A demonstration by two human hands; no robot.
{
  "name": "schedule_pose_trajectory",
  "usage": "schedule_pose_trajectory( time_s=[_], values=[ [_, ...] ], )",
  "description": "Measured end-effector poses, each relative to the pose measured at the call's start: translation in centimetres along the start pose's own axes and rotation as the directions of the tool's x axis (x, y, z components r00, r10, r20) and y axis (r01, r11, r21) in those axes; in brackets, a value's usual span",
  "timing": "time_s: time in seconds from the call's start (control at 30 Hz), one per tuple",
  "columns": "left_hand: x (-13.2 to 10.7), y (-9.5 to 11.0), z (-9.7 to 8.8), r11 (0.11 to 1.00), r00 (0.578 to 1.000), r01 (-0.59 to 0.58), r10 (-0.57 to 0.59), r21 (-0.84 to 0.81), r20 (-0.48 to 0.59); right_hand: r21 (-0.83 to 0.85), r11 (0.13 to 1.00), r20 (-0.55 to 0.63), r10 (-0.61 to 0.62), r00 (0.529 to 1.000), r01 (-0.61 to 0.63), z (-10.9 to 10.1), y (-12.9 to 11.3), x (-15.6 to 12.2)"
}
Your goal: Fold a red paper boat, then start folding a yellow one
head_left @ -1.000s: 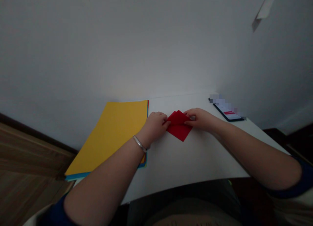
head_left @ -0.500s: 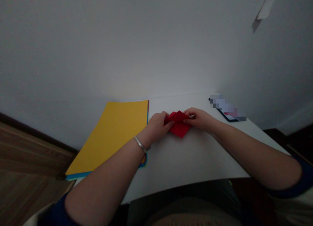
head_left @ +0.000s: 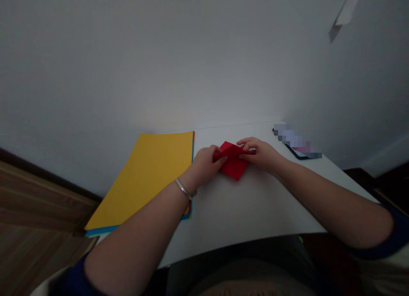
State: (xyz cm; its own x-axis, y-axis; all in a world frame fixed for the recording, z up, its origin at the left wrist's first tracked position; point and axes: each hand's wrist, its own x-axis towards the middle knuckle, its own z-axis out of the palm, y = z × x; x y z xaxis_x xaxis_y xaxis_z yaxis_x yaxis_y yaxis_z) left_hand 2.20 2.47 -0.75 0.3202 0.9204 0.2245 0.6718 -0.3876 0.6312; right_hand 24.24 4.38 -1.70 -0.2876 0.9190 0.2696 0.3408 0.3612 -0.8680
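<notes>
A folded piece of red paper (head_left: 235, 164) is between my two hands, over the white table, with one pointed corner toward me and raised flaps on its far side. My left hand (head_left: 207, 163) pinches its left end, thumb on the near side and fingers behind. At the right end, my right hand (head_left: 261, 154) grips a flap between thumb and fingers. The fingertips behind the paper are partly hidden. A silver bangle (head_left: 183, 189) circles my left wrist.
A stack of coloured paper sheets, yellow on top (head_left: 150, 172), lies left on the white table (head_left: 249, 215). A phone (head_left: 295, 142), its screen blurred out, lies at the right back. A grey-white wall (head_left: 191, 65) rises behind the table.
My right hand has shifted slightly up and its index finger has lifted. The red paper's upper flap has tipped a little to the left; my left hand keeps its grip.
</notes>
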Motion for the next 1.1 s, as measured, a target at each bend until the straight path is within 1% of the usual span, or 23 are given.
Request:
schedule_pose_trajectory(
  time_s=[0.07, 0.13, 0.27, 0.33, 0.43, 0.5, 0.6, 0.73, 0.83, 0.9, 0.97, 1.1],
  values=[
    [0.0, 0.2, -0.1, 0.999, 1.000, 0.003, -0.003, -0.041, -0.007, 0.006, 1.000, -0.005, 0.015, 1.000, -0.015, 0.0, -0.2, -0.1],
    [0.0, 0.4, -0.2, 0.998, 1.000, 0.014, -0.015, -0.055, -0.021, -0.004, 0.999, 0.015, 0.049, 0.999, -0.049, 0.0, -0.5, -0.1],
    [0.0, 0.7, -0.5, 0.998, 0.998, 0.050, -0.051, -0.048, -0.031, 0.000, 0.996, 0.156, 0.092, 0.983, -0.093, 0.1, -1.0, -0.1],
    [-0.1, 0.8, -0.6, 0.997, 0.999, 0.045, -0.047, -0.065, -0.021, -0.032, 0.991, 0.189, 0.132, 0.973, -0.128, 0.1, -1.2, -0.1],
    [-0.1, 0.9, -0.6, 0.992, 1.000, 0.022, -0.022, -0.125, 0.000, -0.087, 0.977, 0.142, 0.204, 0.969, -0.194, 0.2, -1.2, -0.1],
    [-0.2, 0.8, -0.4, 0.978, 1.000, 0.014, -0.010, -0.206, 0.020, -0.092, 0.975, 0.116, 0.212, 0.970, -0.202, 0.1, -1.1, -0.1],
    [-0.1, 0.4, 0.1, 0.937, 0.999, 0.039, -0.025, -0.348, 0.043, -0.086, 0.975, 0.083, 0.212, 0.974, -0.205, 0.1, -0.9, -0.1],
    [0.1, 0.1, 0.2, 0.900, 0.998, 0.055, -0.036, -0.433, 0.053, -0.014, 0.968, 0.071, 0.252, 0.965, -0.252, 0.1, -1.0, -0.1],
    [0.0, 0.6, -0.3, 0.905, 0.994, 0.091, -0.060, -0.416, 0.086, 0.081, 0.956, 0.075, 0.276, 0.958, -0.281, 0.1, -1.3, -0.2],
    [-0.1, 0.9, -0.7, 0.917, 0.990, 0.124, -0.089, -0.380, 0.107, 0.127, 0.952, 0.073, 0.272, 0.960, -0.279, 0.1, -1.4, -0.2],
    [-0.2, 1.2, -0.9, 0.914, 0.987, 0.143, -0.104, -0.380, 0.121, 0.162, 0.947, 0.077, 0.267, 0.961, -0.276, 0.2, -1.4, -0.3],
    [-0.3, 1.1, -0.8, 0.881, 0.984, 0.155, -0.098, -0.447, 0.148, 0.251, 0.917, 0.154, 0.280, 0.948, -0.311, 0.4, -0.8, -0.3]
  ],
)
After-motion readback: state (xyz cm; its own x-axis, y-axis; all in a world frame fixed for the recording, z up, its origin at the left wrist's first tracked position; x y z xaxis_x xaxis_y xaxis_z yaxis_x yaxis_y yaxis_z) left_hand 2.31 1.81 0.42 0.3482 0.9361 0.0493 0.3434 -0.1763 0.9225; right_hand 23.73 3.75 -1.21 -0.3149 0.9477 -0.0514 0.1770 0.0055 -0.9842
